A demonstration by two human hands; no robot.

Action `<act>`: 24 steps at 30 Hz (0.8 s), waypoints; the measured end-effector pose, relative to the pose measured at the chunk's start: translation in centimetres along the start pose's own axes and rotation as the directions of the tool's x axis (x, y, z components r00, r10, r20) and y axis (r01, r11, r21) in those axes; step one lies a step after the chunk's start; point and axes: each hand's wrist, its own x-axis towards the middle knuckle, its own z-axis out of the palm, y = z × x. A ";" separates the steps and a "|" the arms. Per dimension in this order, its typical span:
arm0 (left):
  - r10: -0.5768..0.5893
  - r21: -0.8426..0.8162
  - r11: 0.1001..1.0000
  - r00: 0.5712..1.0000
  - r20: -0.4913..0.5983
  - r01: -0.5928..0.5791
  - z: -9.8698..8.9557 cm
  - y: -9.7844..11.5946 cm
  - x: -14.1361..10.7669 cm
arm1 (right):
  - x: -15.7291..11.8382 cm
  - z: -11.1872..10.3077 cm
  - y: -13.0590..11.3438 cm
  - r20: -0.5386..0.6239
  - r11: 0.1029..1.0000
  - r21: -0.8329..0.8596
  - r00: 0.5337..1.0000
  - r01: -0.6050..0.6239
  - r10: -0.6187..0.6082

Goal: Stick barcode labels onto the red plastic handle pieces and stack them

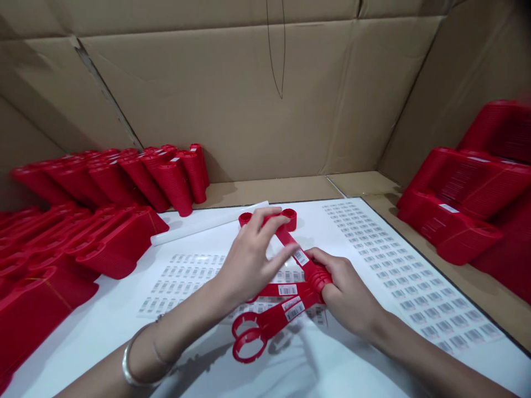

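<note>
My right hand (346, 290) is closed around the ring ends of several flat red plastic pieces (274, 326), which fan out to the left. Rings form their far ends, and white barcode labels (295, 311) are stuck on their flat middles. My left hand (257, 249) hovers over the fan with fingers apart and slightly curved, close to the uppermost piece. Whether its fingertips touch that piece cannot be made out. Beyond the left fingers, red rings (289, 219) show. Under both hands lies a sheet of barcode stickers (182, 282), partly covered.
Nested stacks of red pieces (120, 249) fill the left side, and more stacks (452, 221) stand at right. A white roll (207, 224) lies behind the sticker sheet. Another barcode sheet (398, 265) is on the right of the white tabletop (352, 365). Cardboard walls (232, 99) enclose the back.
</note>
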 end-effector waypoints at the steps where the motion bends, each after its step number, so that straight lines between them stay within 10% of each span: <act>1: -0.023 -0.065 0.998 0.999 -0.036 0.021 -0.4 -0.2 0.2 | 0.0 0.0 0.0 0.007 1.000 0.013 1.000 -0.008 0.007; 13: -0.077 -0.113 0.992 0.990 -0.116 0.064 -0.7 -1.2 0.5 | 0.6 -0.4 0.8 -0.057 0.995 0.084 0.996 -0.057 0.061; 18: 0.005 0.088 0.996 0.993 0.121 -0.016 -0.3 -1.8 0.4 | 0.7 -0.4 0.7 -0.064 0.992 0.108 0.996 -0.056 0.064; 24: -0.133 0.250 0.968 0.878 0.459 0.016 -0.1 -1.9 0.2 | 0.7 -0.1 0.8 -0.059 0.998 0.058 0.998 -0.031 0.034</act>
